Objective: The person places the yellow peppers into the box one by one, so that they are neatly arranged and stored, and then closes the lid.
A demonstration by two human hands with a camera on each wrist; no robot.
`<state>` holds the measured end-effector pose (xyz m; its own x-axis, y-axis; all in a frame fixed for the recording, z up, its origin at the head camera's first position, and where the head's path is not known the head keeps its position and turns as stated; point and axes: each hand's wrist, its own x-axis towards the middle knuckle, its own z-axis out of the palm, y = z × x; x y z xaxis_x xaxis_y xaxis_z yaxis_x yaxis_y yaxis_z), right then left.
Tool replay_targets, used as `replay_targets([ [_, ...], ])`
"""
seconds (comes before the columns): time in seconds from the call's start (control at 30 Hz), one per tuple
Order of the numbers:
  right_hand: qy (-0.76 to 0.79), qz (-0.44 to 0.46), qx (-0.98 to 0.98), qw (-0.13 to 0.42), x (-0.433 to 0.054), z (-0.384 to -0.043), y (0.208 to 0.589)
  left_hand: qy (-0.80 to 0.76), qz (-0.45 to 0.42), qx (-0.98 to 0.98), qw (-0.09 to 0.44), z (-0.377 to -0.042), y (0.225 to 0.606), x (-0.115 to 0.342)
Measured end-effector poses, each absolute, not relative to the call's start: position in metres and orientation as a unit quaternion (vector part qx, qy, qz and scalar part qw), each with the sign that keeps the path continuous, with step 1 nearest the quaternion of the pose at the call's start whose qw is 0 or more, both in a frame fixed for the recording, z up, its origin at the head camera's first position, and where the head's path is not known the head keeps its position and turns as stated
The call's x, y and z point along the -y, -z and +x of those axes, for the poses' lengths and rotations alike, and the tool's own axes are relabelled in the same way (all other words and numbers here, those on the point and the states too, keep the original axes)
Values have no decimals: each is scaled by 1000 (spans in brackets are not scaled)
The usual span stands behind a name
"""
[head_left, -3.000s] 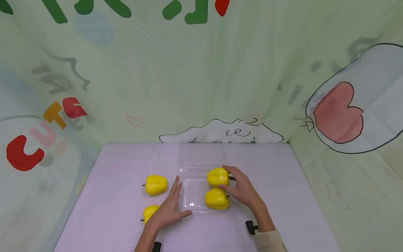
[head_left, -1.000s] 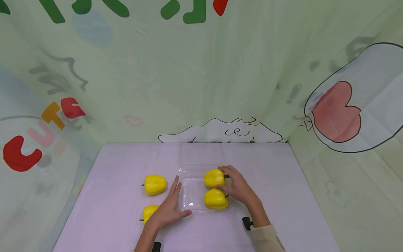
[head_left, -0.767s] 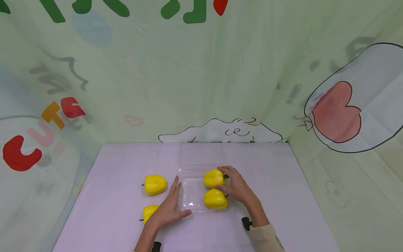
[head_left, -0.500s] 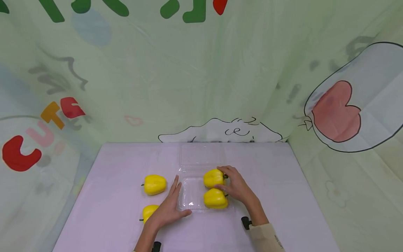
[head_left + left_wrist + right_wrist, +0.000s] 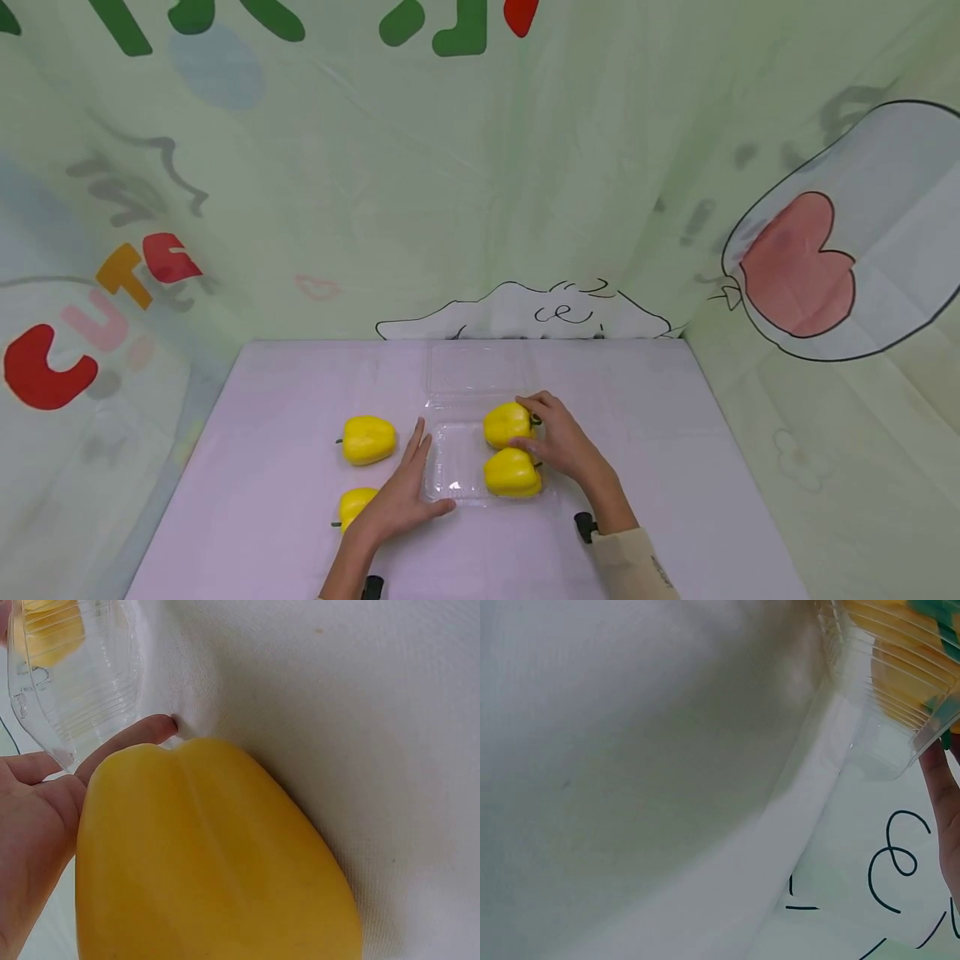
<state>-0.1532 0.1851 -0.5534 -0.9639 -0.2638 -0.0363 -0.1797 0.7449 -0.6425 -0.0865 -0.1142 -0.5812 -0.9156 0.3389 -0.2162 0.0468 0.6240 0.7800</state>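
A smooth, shiny yellow pepper (image 5: 506,426) is lying inside a clear box (image 5: 456,460); the right hand (image 5: 564,442) is gripping it between thumb and fingertips, the left hand (image 5: 405,496) holding straight fingers beside the box.

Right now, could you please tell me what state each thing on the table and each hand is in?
Box: open, left part unfilled
Lid: folded back
Far right pepper: in the box, gripped
Near right pepper: in the box, on its side
Far left pepper: outside the box, on its side
Near left pepper: outside, partly covered
Left hand: open, beside the box
Right hand: holding the far right pepper
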Motion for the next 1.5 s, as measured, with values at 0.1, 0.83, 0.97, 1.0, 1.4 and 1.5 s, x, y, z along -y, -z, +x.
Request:
replay_targets([
  [0.1, 328, -119, -935, 63, -185, -154, 552, -419, 108, -885, 174, -86, 581, 114],
  [0.83, 316, -108, -939, 78, -184, -155, 554, -417, 99, -885, 181, -85, 580, 113],
  [0.97, 316, -112, -939, 80, -184, -155, 555, -418, 97, -885, 183, -85, 582, 113],
  [1.0, 316, -114, -938, 80, -184, -155, 555, -417, 96, -885, 183, -85, 582, 113],
  [1.4, 340, -117, -930, 79, -182, -156, 556, -421, 99, -884, 179, -84, 581, 113],
  [1.5, 345, -111, -929, 79, -182, -157, 556, -420, 97, -884, 181, -85, 580, 113],
])
